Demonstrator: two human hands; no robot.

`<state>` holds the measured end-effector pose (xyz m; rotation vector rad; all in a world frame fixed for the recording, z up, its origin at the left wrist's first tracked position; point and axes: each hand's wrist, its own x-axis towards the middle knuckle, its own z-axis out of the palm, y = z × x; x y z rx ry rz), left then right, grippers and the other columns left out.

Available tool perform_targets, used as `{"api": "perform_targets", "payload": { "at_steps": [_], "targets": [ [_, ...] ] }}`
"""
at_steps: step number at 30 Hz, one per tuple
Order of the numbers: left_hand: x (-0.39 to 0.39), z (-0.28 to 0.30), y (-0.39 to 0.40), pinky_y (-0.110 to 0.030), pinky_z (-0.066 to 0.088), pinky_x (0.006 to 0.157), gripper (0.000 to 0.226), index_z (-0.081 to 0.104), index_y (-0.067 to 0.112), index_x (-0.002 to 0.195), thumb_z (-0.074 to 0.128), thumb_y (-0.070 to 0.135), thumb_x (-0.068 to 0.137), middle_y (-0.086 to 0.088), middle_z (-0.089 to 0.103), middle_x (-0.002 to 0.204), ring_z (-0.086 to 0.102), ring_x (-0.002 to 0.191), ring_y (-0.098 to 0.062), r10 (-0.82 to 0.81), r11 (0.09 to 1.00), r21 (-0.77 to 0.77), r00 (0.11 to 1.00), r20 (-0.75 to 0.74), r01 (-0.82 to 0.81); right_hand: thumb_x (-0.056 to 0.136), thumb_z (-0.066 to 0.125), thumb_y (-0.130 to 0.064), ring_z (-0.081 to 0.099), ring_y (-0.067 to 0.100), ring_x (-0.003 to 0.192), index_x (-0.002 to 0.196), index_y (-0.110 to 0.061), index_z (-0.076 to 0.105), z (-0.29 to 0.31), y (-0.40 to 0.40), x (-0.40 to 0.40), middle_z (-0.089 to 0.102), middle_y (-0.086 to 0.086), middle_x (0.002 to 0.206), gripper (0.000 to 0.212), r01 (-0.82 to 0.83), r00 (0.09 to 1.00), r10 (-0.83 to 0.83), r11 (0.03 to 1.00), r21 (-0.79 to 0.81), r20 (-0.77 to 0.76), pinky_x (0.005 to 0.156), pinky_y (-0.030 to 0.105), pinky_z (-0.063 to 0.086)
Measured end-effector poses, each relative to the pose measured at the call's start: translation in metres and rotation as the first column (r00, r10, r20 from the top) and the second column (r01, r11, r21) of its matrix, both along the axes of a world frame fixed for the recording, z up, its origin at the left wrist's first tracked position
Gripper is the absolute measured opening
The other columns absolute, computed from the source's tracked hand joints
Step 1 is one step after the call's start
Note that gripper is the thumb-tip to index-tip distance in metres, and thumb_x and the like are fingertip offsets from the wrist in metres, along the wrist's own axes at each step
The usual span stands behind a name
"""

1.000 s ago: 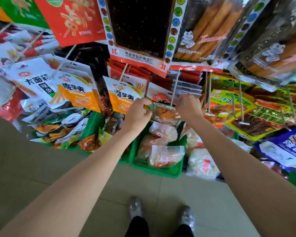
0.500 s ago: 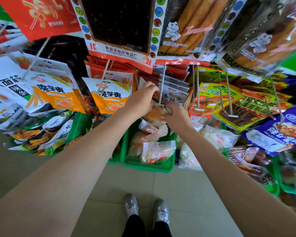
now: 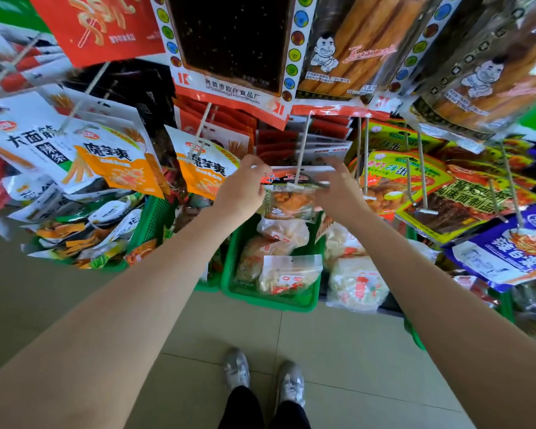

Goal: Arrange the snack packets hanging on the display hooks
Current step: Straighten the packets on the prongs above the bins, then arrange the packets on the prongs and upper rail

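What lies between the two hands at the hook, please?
In the head view, a clear snack packet hangs on the hook between left hand and right hand.

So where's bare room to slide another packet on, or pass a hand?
Bare hooks right of the clear packet that both hands hold. Bare floor before the green basket. Crowded left, around the orange packets.

Packet (image 3: 290, 199) at frame centre: clear glossy plastic film with a red printed header. Hook (image 3: 301, 150) through it: thin pale metal rod, matt. Basket (image 3: 270, 300) below centre: green moulded plastic mesh. Orange packets (image 3: 121, 164) at left: glossy printed film. Floor (image 3: 229, 329) at bottom: smooth beige tile, slight sheen.
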<state>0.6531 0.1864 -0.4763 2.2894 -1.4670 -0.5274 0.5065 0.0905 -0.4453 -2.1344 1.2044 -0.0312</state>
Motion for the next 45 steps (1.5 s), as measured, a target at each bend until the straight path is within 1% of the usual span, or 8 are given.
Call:
{"api": "perform_targets", "payload": {
  "at_steps": [11,17,25,29,33,37,41,45],
  "targets": [
    [-0.021,0.007,0.027,-0.027,0.05,0.066,0.04,0.048,0.012,0.129,0.047,0.003,0.09,-0.007,0.022,0.147,0.061,0.09,-0.022,-0.002,1.0,-0.027,0.995,0.097,0.004,0.091,0.045,-0.001,0.055,0.025,0.115,0.129,-0.002,0.049,-0.012,0.017,-0.012,0.023,0.005,0.152,0.038,-0.058,0.991,0.075,0.988,-0.143,0.115,0.093,0.029,0.044],
    [-0.015,0.018,0.05,-0.019,0.031,0.054,0.04,0.044,0.013,0.132,0.043,0.006,0.092,-0.007,0.02,0.149,0.044,0.068,-0.013,0.065,0.998,0.006,0.985,0.159,-0.067,0.09,0.041,0.004,0.061,0.024,0.089,0.117,-0.002,0.058,0.02,0.033,0.005,0.042,0.01,0.136,0.033,-0.11,0.945,0.201,0.939,-0.327,0.259,0.073,0.023,0.042],
    [0.032,0.02,0.095,-0.028,0.05,0.068,0.036,0.048,0.009,0.127,0.045,0.006,0.092,-0.005,0.022,0.15,0.052,0.114,-0.025,0.094,0.995,0.013,0.968,0.234,-0.1,0.091,0.042,0.001,0.056,0.027,0.108,0.131,-0.002,0.047,0.026,0.055,0.059,0.026,0.005,0.151,0.041,-0.35,0.927,0.37,0.914,-0.207,0.066,0.082,0.023,0.041],
    [0.069,0.017,0.118,-0.032,0.051,0.066,0.037,0.047,0.009,0.129,0.043,0.009,0.093,-0.006,0.021,0.149,0.059,0.096,-0.025,0.078,0.994,0.059,0.966,0.246,-0.095,0.092,0.046,-0.005,0.031,0.022,0.138,0.14,-0.003,0.036,0.006,0.056,0.105,0.01,0.001,0.157,0.049,-0.401,0.916,0.399,0.914,-0.066,-0.053,0.1,0.024,0.033],
    [0.111,0.015,0.142,-0.026,0.043,0.06,0.039,0.045,0.011,0.132,0.044,0.01,0.093,-0.005,0.019,0.149,0.058,0.088,-0.022,0.037,0.995,0.085,0.973,0.227,-0.058,0.092,0.047,-0.008,0.014,0.022,0.144,0.14,-0.004,0.034,-0.012,0.056,0.153,0.0,0.005,0.157,0.05,-0.328,0.934,0.328,0.944,0.02,-0.14,0.11,0.031,0.026],
    [0.149,0.027,0.172,-0.027,0.045,0.06,0.039,0.043,0.012,0.132,0.044,0.009,0.093,-0.005,0.018,0.149,0.056,0.08,-0.019,-0.032,0.994,0.106,0.987,0.158,0.015,0.092,0.046,-0.009,0.037,0.037,0.13,0.129,0.007,0.044,-0.021,0.07,0.184,0.032,0.026,0.143,0.04,-0.163,0.957,0.142,0.985,-0.062,-0.252,0.102,0.038,0.034],
    [0.191,0.062,0.198,-0.033,0.049,0.062,0.038,0.042,0.012,0.131,0.043,0.009,0.094,-0.007,0.021,0.146,0.06,0.082,-0.026,-0.098,0.991,0.107,0.983,0.154,0.082,0.088,0.053,-0.011,0.051,0.039,0.113,0.12,0.008,0.05,0.005,0.107,0.184,0.053,0.027,0.122,0.037,0.012,0.954,-0.039,0.996,-0.092,-0.298,0.092,0.037,0.042],
    [0.229,0.12,0.198,-0.042,0.05,0.08,0.041,0.039,0.013,0.134,0.047,0.014,0.093,-0.007,0.032,0.143,0.058,0.103,-0.03,-0.143,0.987,0.087,0.988,0.064,0.137,0.09,0.051,-0.013,0.056,0.035,0.105,0.106,0.005,0.062,0.086,0.15,0.204,0.062,0.02,0.11,0.026,-0.11,0.938,0.076,0.991,-0.081,-0.337,0.086,0.033,0.043]
  ]
}}
